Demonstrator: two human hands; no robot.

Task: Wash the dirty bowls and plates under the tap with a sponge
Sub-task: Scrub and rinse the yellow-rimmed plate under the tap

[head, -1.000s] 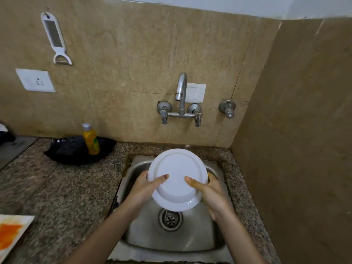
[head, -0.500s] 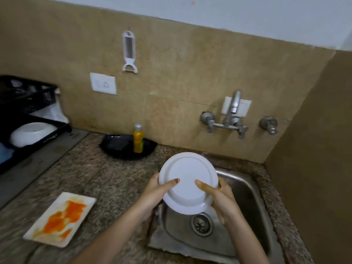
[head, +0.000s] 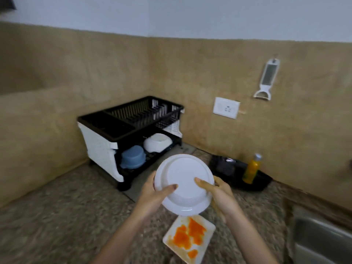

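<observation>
A round white plate (head: 182, 180) is held upright in front of me, its underside facing me. My left hand (head: 152, 193) grips its left rim with the thumb across the back. My right hand (head: 219, 191) grips the right rim the same way. Below the plate, a square white plate (head: 188, 239) smeared with orange sauce lies on the granite counter. A dish rack (head: 129, 134) stands beyond the plate in the corner. It holds an upturned white bowl (head: 157, 142) and a blue bowl (head: 133, 159) on its lower shelf.
A black tray (head: 262, 180) with a yellow soap bottle (head: 251, 170) sits against the wall at the right. The sink's edge (head: 320, 239) shows at the lower right. A wall socket (head: 226, 110) and a hanging peeler (head: 266, 80) are on the tiled wall.
The view has swung left from the sink to the dish rack. Both hands have carried the white plate away from the sink and over the counter, above the stained plate.
</observation>
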